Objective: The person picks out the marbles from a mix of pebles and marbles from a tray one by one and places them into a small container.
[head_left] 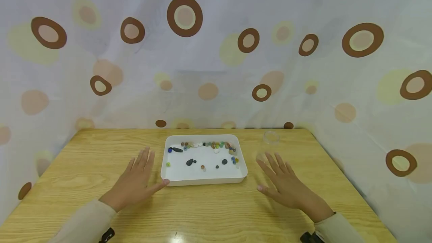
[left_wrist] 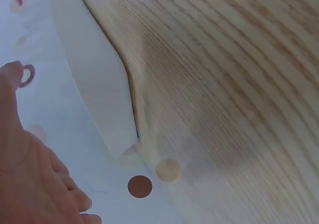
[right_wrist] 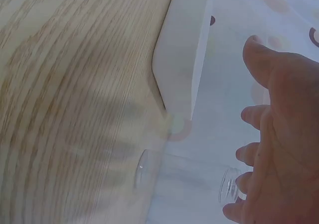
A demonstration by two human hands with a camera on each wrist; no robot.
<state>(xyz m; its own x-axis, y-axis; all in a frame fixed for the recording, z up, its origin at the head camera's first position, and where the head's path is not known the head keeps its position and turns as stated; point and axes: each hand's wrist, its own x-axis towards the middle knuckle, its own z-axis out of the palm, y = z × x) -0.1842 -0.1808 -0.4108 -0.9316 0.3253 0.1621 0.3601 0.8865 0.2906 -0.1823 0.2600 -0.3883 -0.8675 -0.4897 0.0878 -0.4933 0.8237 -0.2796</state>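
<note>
A white rectangular tray (head_left: 206,181) sits on the wooden table. Inside it, marbles and small stones (head_left: 216,145) of several colours line the far and right sides, and a few dark pebbles (head_left: 190,162) lie on its floor. My left hand (head_left: 135,183) is held left of the tray with fingers straight and thumb spread near its front left corner. To the right, my right hand (head_left: 290,188) hovers with fingers extended and holds nothing. Beyond its fingertips stands a clear, see-through jar (head_left: 271,138), also visible in the right wrist view (right_wrist: 187,171).
The wooden table (head_left: 209,213) runs up to a pale curtain (head_left: 209,55) with brown and beige spots, which rises behind it and on both sides. Dark wrist straps (head_left: 107,234) show near the sleeves.
</note>
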